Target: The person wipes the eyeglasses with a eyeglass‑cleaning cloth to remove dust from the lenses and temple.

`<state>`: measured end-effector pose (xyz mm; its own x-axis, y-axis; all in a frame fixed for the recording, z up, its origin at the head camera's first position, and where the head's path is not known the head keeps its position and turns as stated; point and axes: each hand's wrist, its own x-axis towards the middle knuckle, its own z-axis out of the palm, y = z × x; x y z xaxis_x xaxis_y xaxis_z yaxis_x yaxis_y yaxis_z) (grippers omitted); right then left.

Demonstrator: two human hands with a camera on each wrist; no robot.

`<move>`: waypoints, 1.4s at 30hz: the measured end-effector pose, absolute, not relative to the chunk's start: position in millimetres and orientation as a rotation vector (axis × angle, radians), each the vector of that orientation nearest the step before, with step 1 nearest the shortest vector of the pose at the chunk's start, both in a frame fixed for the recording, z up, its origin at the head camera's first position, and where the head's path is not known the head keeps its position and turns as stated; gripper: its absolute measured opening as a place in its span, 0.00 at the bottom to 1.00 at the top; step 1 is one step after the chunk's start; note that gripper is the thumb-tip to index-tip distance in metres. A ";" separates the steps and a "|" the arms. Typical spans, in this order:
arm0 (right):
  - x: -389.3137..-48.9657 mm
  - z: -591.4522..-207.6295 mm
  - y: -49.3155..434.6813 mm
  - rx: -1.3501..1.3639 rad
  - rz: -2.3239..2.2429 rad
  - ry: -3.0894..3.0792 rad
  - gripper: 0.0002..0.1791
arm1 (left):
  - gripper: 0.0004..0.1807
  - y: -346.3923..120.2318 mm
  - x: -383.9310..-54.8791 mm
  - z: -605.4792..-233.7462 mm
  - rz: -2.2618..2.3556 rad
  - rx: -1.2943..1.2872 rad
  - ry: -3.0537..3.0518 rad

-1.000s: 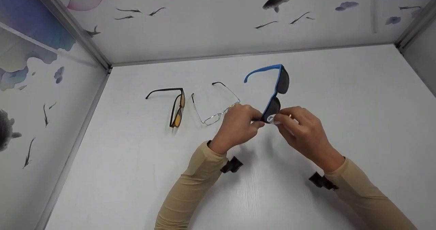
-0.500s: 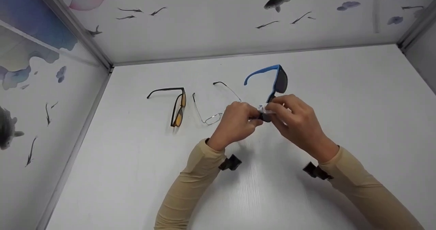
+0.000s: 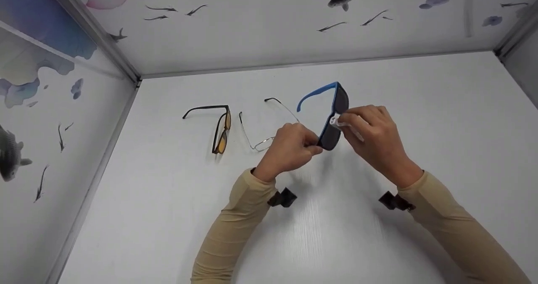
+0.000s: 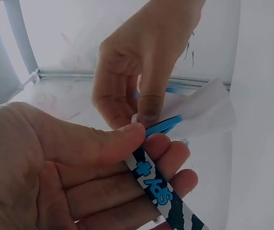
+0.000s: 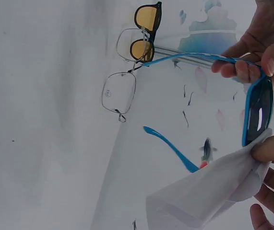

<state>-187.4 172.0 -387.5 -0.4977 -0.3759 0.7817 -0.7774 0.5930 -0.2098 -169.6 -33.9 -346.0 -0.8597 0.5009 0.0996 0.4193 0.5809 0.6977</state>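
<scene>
Blue-framed sunglasses [image 3: 330, 138] with dark lenses are held up above the white table, their temples unfolded. My left hand [image 3: 291, 147] pinches them at the near hinge between thumb and fingers. In the left wrist view, the near temple [image 4: 168, 201], with its black-and-white pattern and blue lettering, runs across my fingers. A thin white cloth [image 5: 204, 191] is pinched between the thumb and fingers of my right hand [image 3: 374, 143]. It lies against the front of the frame around the bridge, and in the right wrist view it covers the lens farther from my left hand.
On the table [image 3: 168, 216], left of my hands, lie thin metal-rimmed eyeglasses [image 5: 119, 93], partly hidden by my left hand in the head view. Further left are black-framed glasses [image 3: 222, 137] with yellow lenses. Printed panels [image 3: 269, 36] wall the back and left sides.
My right hand has moved the cloth from the near lens up along the front to the bridge. The sunglasses have shifted slightly left, still held by my left hand.
</scene>
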 end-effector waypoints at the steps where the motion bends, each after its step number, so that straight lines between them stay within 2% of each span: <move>1: -187.9 -385.0 171.2 0.929 0.720 -2.112 0.16 | 0.05 -32.7 -169.4 -347.0 1.145 0.785 2.691; 13: -176.5 -369.0 168.8 1.313 0.572 -2.237 0.14 | 0.05 -36.4 -171.0 -349.2 1.193 0.789 2.708; 24: -182.4 -369.7 170.2 1.038 0.466 -2.310 0.10 | 0.04 -31.0 -168.0 -351.9 1.094 0.765 2.686; 35: -170.8 -377.1 164.9 1.309 0.609 -2.249 0.14 | 0.04 -37.8 -168.3 -354.8 1.219 0.774 2.661; 42: -177.5 -389.8 183.5 1.185 0.587 -2.304 0.13 | 0.04 -41.2 -165.4 -352.7 1.220 0.695 2.633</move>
